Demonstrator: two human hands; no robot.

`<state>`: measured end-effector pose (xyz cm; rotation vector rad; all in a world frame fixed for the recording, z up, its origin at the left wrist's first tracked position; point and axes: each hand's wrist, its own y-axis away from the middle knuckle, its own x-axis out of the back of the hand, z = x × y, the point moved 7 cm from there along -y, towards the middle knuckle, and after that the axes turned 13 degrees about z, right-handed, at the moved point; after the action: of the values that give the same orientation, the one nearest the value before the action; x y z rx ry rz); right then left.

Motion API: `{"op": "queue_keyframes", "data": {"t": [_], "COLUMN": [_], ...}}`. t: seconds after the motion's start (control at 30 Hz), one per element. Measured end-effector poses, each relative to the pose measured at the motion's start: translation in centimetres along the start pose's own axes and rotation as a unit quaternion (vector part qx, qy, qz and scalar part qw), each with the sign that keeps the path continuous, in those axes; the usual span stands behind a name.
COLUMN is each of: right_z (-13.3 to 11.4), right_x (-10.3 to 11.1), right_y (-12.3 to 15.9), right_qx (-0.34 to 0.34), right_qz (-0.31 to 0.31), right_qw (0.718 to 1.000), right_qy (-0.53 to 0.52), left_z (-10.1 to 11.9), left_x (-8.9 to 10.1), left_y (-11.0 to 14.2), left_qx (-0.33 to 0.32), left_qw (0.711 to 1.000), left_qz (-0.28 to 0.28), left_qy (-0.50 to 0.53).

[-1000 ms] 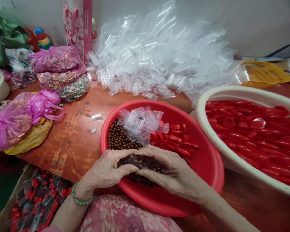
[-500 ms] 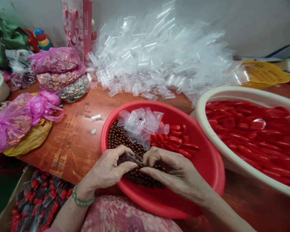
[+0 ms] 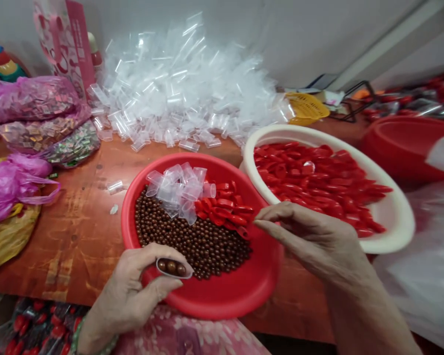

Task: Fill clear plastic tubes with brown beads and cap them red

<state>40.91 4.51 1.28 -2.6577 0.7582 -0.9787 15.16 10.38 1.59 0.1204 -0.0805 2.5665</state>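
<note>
My left hand (image 3: pixel 133 286) is closed around a small clear plastic tube (image 3: pixel 190 272), held in front of the red basin (image 3: pixel 222 308). Its oval mouth faces me, and brown beads (image 3: pixel 172 266) show inside. My right hand (image 3: pixel 311 236) hovers by the basin's right side, thumb and forefinger brought together with nothing visible between them. Just left of those fingertips lie glossy red caps (image 3: pixel 225 203). In the same basin are a small heap of clear tubes (image 3: pixel 179 190) and a wide layer of loose brown beads (image 3: pixel 203 246).
A cream tub (image 3: pixel 399 227) full of red caps stands against the basin's right side. Behind lies a big pile of clear tubes (image 3: pixel 177 93). Pink bags (image 3: pixel 33 98) of small pieces sit left, a yellow basket (image 3: pixel 307 107) at the back, another red basin (image 3: pixel 403 143) far right.
The view has swung right. My right hand has left the tube and moved right to beside the red caps. My left hand keeps the tube, now turned with its mouth toward me.
</note>
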Motion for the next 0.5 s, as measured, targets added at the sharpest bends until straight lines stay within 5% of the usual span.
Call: {"op": "queue_keyframes", "data": {"t": [0.23, 0.5], "right_z": [1.3, 2.9], "right_x": [-3.4, -6.4], "right_y": [0.4, -0.5], "right_qx": [0.079, 0.110], "right_qz": [-0.105, -0.125], "right_qw": [0.966, 0.936], "right_qy": [0.222, 0.310], "left_z": [-0.6, -3.2], "left_x": [-0.8, -1.7], "left_y": [-0.8, -1.0], "left_qx": [-0.018, 0.095], "left_qw": [0.999, 0.995], "left_qz": [0.000, -0.001], "left_qy": [-0.026, 0.033]}}
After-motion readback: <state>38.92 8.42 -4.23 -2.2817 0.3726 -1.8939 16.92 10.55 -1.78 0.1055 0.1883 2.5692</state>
